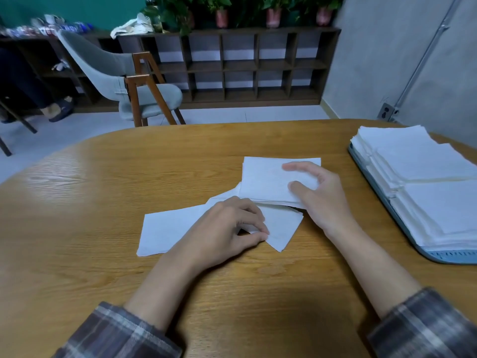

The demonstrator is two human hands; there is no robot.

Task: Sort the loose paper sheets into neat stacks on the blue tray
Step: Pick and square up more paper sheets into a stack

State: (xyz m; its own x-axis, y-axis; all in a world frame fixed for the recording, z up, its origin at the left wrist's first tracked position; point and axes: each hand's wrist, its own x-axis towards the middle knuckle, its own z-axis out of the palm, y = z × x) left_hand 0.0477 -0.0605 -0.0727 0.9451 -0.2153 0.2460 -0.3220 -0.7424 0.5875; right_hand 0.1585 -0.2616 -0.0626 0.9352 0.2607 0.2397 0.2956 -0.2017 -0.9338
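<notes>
Loose white paper sheets (165, 232) lie fanned out in the middle of the wooden table (103, 192). My left hand (229, 228) pinches the near edge of one sheet between thumb and curled fingers. My right hand (317, 192) grips a small squared pile of sheets (265, 179) at its near right corner, thumb on top, fingers spread over it. At the right edge of the table sits the blue tray (449, 255), holding several neat stacks of white sheets (423, 177).
A grey upholstered chair (124, 81) with wooden legs stands beyond the table's far edge. Behind it runs a dark cubby shelf (240, 65) with potted plants on top. A grey wall with a socket (386, 111) rises at right.
</notes>
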